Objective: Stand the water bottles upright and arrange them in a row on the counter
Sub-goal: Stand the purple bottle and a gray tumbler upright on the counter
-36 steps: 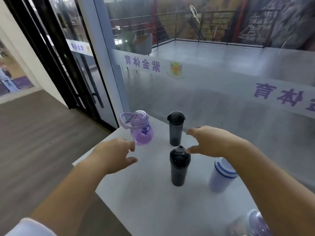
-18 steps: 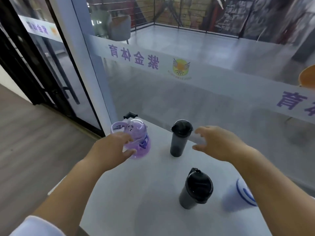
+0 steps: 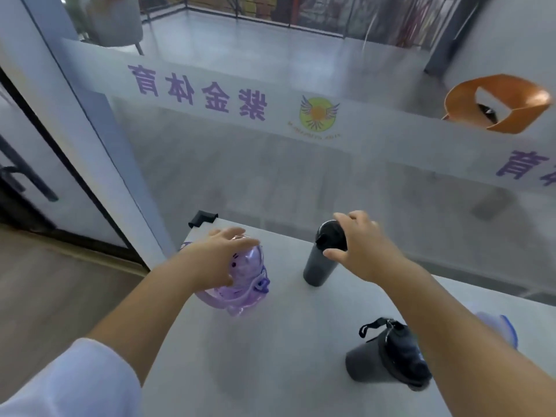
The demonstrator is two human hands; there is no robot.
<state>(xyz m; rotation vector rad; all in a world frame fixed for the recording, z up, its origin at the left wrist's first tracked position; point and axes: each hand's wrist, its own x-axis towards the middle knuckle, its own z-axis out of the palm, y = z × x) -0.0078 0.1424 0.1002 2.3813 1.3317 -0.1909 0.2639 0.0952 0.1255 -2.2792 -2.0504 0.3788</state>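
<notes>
- The left hand (image 3: 221,260) lay over the domed lid of the purple bottle (image 3: 243,288), fingers curved over the far side and thumb on the near side, gripping it.
- The right hand (image 3: 359,246) held the black cap of the far dark bottle (image 3: 319,264), thumb in front and fingers wrapped behind.
- Both bottles stood near the back edge of the white counter (image 3: 270,371), close to the glass wall (image 3: 270,176), the purple one to the left and apart from the dark one.
- The near dark bottle (image 3: 388,356) stood towards the front right, and a white bottle (image 3: 501,326) with a blue band showed only partly behind the right forearm. So 4 bottles were in view, and they did not look lined up.
- The purple bottle looked like thin, clear, rigid plastic, probably light and smooth. Its rounded lid seemed a slippery hold, so the body below would be safer.
- The tall dark bottle looked stiff and narrow and could tip if pulled by its cap, so a grip at mid-body would steady it better.
</notes>
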